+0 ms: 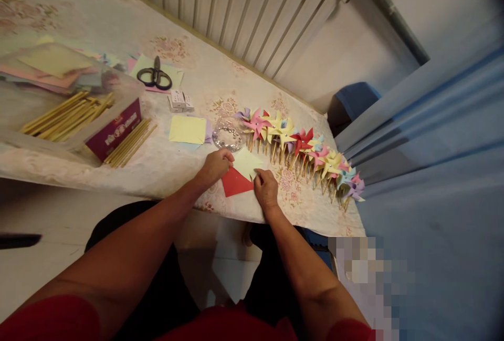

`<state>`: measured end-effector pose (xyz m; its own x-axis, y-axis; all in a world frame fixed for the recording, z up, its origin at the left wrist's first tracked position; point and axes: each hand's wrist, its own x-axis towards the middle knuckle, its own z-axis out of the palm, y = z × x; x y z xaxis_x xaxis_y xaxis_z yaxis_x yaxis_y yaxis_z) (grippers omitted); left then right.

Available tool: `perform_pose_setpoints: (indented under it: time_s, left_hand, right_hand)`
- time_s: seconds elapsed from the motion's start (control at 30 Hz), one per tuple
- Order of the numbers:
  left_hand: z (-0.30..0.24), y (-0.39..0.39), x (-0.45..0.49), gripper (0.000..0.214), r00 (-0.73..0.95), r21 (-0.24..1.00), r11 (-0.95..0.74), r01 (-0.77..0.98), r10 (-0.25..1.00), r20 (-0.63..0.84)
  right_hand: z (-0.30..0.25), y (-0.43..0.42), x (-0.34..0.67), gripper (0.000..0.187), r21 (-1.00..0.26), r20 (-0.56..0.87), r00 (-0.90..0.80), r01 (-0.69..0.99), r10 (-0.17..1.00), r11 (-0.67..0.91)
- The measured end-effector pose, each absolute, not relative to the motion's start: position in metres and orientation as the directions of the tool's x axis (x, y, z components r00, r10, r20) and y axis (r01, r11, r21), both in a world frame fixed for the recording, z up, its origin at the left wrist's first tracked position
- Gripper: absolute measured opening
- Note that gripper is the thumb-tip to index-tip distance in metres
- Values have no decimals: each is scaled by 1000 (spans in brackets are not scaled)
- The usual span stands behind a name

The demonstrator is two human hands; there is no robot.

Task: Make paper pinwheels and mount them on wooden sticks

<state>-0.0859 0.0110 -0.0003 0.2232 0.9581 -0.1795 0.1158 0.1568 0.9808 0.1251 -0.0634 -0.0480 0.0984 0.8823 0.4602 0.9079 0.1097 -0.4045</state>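
Near the front edge of the table point(171, 165) is bright red paper point(236, 183), angular in outline. The right hand point(266, 188) curls at its right side, grip unclear; the left hand point(216, 165) pinches its upper-left corner. Pale green paper point(244, 161) lies just beyond.

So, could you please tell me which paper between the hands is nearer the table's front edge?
The red paper; the other, a pale green paper, lies beyond it, farther back.
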Motion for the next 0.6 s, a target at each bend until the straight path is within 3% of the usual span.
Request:
perform_pose_setpoints:
  time_s: [0.23, 0.4, 0.6]
  left_hand:
    - [1, 11, -85, 20, 231, 981, 166, 101, 955, -185]
    - [8, 6, -84, 18, 291, 969, 245, 4, 927, -236]
    - [17, -3, -86, 5, 621, 854, 520, -14, 674, -401]
  right_hand:
    - [-48, -59, 125, 28, -388, 469, 92, 915, 878, 112]
    - [-48, -56, 126, 27, -441, 495, 126, 889, 860, 123]
    - [-48, -54, 128, 29, -577, 531, 267, 809, 805, 112]
